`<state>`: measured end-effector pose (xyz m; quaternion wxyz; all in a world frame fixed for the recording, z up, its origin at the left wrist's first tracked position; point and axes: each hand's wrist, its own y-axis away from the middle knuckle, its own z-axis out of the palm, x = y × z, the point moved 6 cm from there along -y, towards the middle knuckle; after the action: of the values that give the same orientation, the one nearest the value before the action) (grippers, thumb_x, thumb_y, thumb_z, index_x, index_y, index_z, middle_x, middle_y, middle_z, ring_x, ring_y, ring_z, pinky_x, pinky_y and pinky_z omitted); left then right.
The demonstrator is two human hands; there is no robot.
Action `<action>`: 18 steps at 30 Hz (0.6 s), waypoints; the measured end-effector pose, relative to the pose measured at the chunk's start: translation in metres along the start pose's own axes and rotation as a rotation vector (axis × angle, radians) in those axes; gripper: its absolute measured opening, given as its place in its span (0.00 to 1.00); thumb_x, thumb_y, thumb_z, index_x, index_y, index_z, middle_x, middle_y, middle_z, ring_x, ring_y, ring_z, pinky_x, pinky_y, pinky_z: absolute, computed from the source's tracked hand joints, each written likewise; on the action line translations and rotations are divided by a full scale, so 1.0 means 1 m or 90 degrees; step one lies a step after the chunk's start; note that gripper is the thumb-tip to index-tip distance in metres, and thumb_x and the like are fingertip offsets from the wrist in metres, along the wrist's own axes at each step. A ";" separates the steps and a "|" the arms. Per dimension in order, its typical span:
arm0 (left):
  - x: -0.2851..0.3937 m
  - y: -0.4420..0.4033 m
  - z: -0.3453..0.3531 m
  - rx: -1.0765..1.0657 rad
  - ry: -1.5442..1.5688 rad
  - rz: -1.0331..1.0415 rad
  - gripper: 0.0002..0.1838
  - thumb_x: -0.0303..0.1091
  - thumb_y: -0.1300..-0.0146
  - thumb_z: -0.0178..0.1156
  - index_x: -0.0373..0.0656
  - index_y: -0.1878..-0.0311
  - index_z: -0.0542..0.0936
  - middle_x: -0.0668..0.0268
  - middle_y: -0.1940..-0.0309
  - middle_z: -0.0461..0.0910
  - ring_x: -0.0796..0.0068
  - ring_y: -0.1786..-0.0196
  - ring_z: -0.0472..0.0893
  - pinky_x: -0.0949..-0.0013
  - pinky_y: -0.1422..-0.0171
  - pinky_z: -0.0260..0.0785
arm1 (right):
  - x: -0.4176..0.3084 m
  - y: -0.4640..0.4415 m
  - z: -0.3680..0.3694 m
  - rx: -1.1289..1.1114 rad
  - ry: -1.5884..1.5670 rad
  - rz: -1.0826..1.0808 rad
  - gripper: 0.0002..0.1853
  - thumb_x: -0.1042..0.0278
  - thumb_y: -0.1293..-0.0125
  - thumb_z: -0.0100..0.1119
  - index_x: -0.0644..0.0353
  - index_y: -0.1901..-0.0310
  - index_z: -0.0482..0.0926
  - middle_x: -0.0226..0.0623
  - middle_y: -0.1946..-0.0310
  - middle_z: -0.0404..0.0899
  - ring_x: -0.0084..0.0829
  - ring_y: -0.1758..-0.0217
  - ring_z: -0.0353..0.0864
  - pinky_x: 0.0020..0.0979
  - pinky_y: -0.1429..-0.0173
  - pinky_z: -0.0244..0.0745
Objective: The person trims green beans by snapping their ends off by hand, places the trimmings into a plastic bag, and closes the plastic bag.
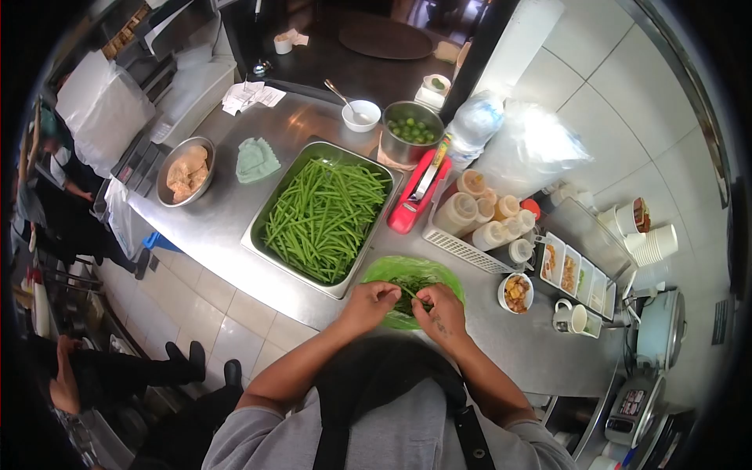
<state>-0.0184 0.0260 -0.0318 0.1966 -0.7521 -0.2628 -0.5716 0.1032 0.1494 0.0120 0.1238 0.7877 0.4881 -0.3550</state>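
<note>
A green plastic bag point(450, 274) lies open at the counter's front edge, with small green pieces point(406, 291) inside. Over its left side, my left hand point(371, 304) has its thumb and fingers pinched together. My right hand point(437, 307) is over the bag's right side, its fingers closed too. A thin green bean seems to run between the hands; its ends are hidden by the fingers. Just beyond the bag, to the left, a deep steel tray point(325, 219) is full of long green beans.
A steel bowl with pale food point(186, 171) and a green cloth point(257, 160) lie left. Beyond are a white bowl point(361, 116), a pot of green fruit point(412, 129) and a red tool point(419, 192). Bottles in a white basket point(466, 249) stand right. Other people are at the left.
</note>
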 end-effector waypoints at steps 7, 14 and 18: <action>-0.026 -0.006 0.032 -0.117 0.322 -0.306 0.11 0.34 0.28 0.61 0.38 0.50 0.83 0.71 0.65 0.83 0.84 0.71 0.78 0.78 0.67 0.70 | -0.017 0.006 0.002 -0.018 0.001 -0.089 0.09 0.71 0.44 0.70 0.60 0.63 0.81 0.39 0.68 0.79 0.43 0.61 0.80 0.42 0.57 0.75; -0.014 -0.006 0.016 -0.117 0.100 -0.148 0.10 0.31 0.31 0.63 0.33 0.55 0.84 0.66 0.69 0.81 0.75 0.71 0.78 0.73 0.64 0.68 | -0.035 -0.014 -0.022 0.051 -0.009 -0.104 0.14 0.72 0.41 0.68 0.59 0.52 0.82 0.37 0.61 0.81 0.41 0.57 0.80 0.41 0.54 0.76; 0.021 -0.008 0.008 -0.114 -0.026 0.064 0.10 0.28 0.34 0.64 0.33 0.54 0.83 0.58 0.68 0.81 0.66 0.68 0.79 0.67 0.62 0.70 | -0.032 -0.031 -0.035 0.014 0.121 -0.188 0.13 0.73 0.43 0.68 0.56 0.55 0.84 0.34 0.60 0.79 0.38 0.58 0.79 0.40 0.53 0.76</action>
<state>-0.0131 0.0404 -0.0133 0.1517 -0.7900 -0.1769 -0.5670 0.0827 0.1617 0.0637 0.0147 0.7388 0.6040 -0.2985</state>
